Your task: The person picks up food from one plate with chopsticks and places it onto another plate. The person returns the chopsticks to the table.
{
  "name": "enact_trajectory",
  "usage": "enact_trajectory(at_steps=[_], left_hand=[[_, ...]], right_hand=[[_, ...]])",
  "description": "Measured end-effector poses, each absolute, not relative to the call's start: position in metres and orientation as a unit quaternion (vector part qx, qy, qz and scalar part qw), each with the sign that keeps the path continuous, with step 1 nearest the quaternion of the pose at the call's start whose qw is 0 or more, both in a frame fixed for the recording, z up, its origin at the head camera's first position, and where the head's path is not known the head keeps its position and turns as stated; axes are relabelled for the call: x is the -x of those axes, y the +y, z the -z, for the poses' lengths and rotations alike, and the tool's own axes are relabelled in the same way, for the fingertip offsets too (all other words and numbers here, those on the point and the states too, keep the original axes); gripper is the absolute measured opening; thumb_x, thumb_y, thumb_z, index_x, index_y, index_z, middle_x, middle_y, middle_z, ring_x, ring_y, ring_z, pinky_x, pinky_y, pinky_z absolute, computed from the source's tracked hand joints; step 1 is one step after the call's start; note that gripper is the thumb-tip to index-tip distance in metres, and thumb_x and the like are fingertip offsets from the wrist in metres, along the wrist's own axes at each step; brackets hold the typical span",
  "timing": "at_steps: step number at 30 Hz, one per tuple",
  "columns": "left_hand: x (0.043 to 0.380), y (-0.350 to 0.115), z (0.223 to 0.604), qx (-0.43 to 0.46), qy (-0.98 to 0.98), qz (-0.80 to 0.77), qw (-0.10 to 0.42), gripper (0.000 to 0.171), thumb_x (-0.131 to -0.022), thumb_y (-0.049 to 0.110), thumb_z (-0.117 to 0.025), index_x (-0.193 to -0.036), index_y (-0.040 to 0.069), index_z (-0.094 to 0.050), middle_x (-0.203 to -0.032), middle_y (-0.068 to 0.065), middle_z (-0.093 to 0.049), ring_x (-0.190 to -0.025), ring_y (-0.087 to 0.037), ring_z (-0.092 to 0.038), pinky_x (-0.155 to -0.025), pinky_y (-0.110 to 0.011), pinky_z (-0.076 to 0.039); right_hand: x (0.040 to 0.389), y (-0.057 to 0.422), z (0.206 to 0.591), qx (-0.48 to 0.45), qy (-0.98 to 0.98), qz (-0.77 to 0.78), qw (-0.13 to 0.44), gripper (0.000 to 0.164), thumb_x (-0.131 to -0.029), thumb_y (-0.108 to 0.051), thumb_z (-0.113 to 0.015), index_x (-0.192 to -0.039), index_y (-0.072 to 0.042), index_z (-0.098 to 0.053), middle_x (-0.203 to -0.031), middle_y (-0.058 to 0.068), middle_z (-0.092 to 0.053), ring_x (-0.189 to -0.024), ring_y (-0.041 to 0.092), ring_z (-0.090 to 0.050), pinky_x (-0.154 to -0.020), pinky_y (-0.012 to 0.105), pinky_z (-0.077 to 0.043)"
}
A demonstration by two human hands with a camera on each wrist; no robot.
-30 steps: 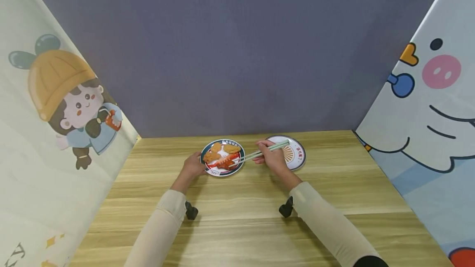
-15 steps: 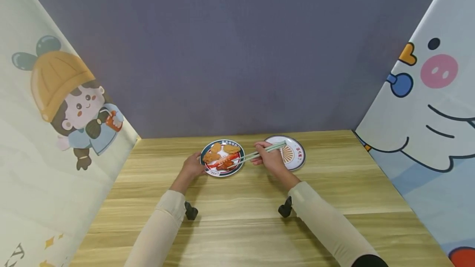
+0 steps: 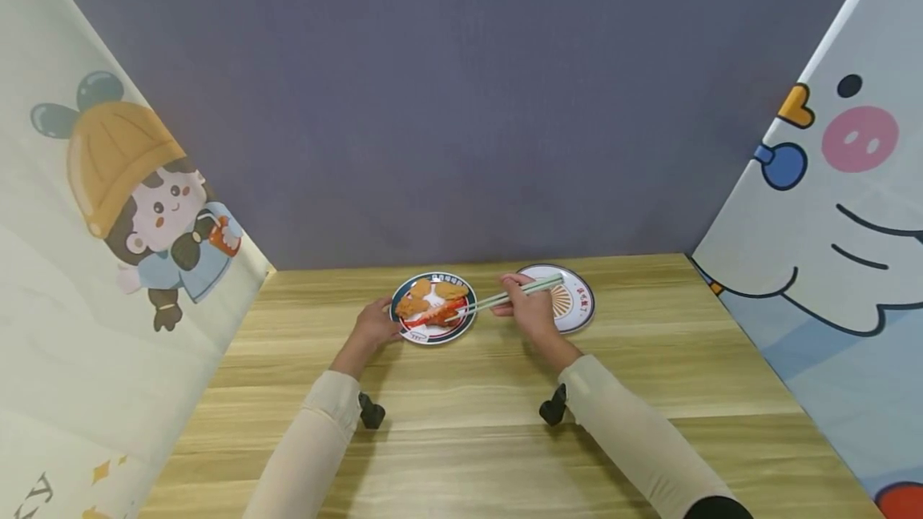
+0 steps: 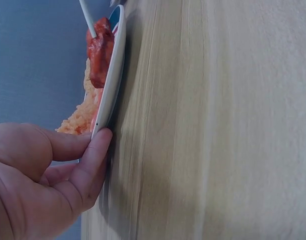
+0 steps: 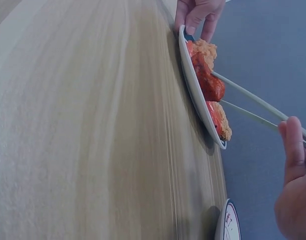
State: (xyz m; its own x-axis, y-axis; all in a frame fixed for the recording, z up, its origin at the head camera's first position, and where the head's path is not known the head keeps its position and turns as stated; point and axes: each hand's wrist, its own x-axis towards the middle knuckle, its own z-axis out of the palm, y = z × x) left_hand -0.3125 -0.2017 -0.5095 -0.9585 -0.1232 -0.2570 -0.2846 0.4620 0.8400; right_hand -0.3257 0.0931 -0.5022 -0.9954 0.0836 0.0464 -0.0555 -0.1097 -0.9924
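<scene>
Several food pieces lie on the plate the left hand pinches, the right hand gripping chopsticks against a red one, as before.

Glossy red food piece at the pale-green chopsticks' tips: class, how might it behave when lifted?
The glossy red food piece may slip, its surface shining; lumpy, it probably won't roll; thin chopsticks could let it twist.
</scene>
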Motion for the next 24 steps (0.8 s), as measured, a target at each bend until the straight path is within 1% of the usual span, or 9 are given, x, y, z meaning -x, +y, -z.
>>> enact_trajectory(at_steps=[3,5,8,12,17,20,22,24], left_hand=[[0.313,-0.202,0.508,0.122,0.852,-0.503,0.082,0.079,-0.081,-0.016,-0.064,-0.154,-0.001,-0.038,-0.139,-0.034,-0.057,-0.079,-0.019,-0.068,-0.067,-0.028,-0.065],[0.313,-0.202,0.508,0.122,0.853,-0.501,0.083,0.079,-0.081,-0.015,-0.064,-0.154,-0.001,-0.039,-0.139,-0.034,-0.057,-0.08,-0.02,-0.069,-0.066,-0.028,-0.065],[0.315,-0.203,0.51,0.123,0.855,-0.496,0.086,0.079,-0.081,-0.015,-0.065,-0.154,-0.001,-0.038,-0.139,-0.034,-0.056,-0.081,-0.021,-0.07,-0.066,-0.028,-0.065],[0.317,-0.204,0.511,0.127,0.859,-0.488,0.092,0.08,-0.081,-0.014,-0.065,-0.155,0.0,-0.038,-0.142,-0.032,-0.055,-0.084,-0.021,-0.069,-0.066,-0.027,-0.065],[0.317,-0.203,0.511,0.128,0.864,-0.479,0.091,0.079,-0.082,-0.013,-0.065,-0.155,0.001,-0.038,-0.141,-0.032,-0.056,-0.087,-0.022,-0.069,-0.066,-0.026,-0.064],[0.315,-0.203,0.51,0.129,0.86,-0.485,0.092,0.079,-0.083,-0.013,-0.065,-0.155,0.001,-0.038,-0.141,-0.032,-0.055,-0.085,-0.022,-0.069,-0.066,-0.027,-0.065],[0.315,-0.203,0.51,0.131,0.855,-0.494,0.095,0.079,-0.083,-0.014,-0.064,-0.156,0.002,-0.037,-0.143,-0.032,-0.054,-0.085,-0.022,-0.069,-0.066,-0.027,-0.065],[0.314,-0.202,0.509,0.133,0.851,-0.498,0.097,0.08,-0.083,-0.015,-0.063,-0.156,0.002,-0.036,-0.143,-0.032,-0.053,-0.085,-0.021,-0.069,-0.067,-0.028,-0.065]], right_hand=[[0.326,0.095,0.501,0.016,-0.659,-0.75,0.048,0.029,-0.102,-0.013,-0.058,-0.12,0.006,-0.069,-0.078,0.011,-0.074,-0.052,0.016,-0.071,-0.057,0.032,-0.065],[0.327,0.096,0.5,0.018,-0.656,-0.753,0.05,0.029,-0.102,-0.013,-0.056,-0.12,0.006,-0.069,-0.074,0.007,-0.071,-0.052,0.015,-0.071,-0.056,0.03,-0.065],[0.328,0.097,0.5,0.019,-0.65,-0.758,0.051,0.03,-0.101,-0.012,-0.055,-0.12,0.007,-0.068,-0.076,0.007,-0.068,-0.053,0.015,-0.072,-0.056,0.029,-0.064],[0.328,0.099,0.5,0.021,-0.646,-0.761,0.051,0.029,-0.102,-0.011,-0.054,-0.12,0.006,-0.068,-0.087,0.017,-0.069,-0.055,0.015,-0.072,-0.057,0.029,-0.064],[0.327,0.104,0.499,0.024,-0.656,-0.752,0.053,0.031,-0.102,-0.013,-0.054,-0.123,0.005,-0.068,-0.096,0.026,-0.072,-0.053,0.014,-0.071,-0.057,0.029,-0.065],[0.326,0.109,0.499,0.019,-0.661,-0.748,0.054,0.034,-0.103,-0.013,-0.052,-0.127,0.007,-0.065,-0.112,0.034,-0.068,-0.054,0.012,-0.071,-0.059,0.029,-0.065],[0.326,0.113,0.499,0.016,-0.661,-0.748,0.052,0.036,-0.104,-0.015,-0.051,-0.128,0.008,-0.063,-0.119,0.039,-0.063,-0.055,0.012,-0.071,-0.06,0.029,-0.065],[0.326,0.117,0.499,0.014,-0.66,-0.749,0.051,0.037,-0.105,-0.016,-0.051,-0.129,0.009,-0.062,-0.121,0.04,-0.061,-0.056,0.013,-0.072,-0.061,0.031,-0.066]])
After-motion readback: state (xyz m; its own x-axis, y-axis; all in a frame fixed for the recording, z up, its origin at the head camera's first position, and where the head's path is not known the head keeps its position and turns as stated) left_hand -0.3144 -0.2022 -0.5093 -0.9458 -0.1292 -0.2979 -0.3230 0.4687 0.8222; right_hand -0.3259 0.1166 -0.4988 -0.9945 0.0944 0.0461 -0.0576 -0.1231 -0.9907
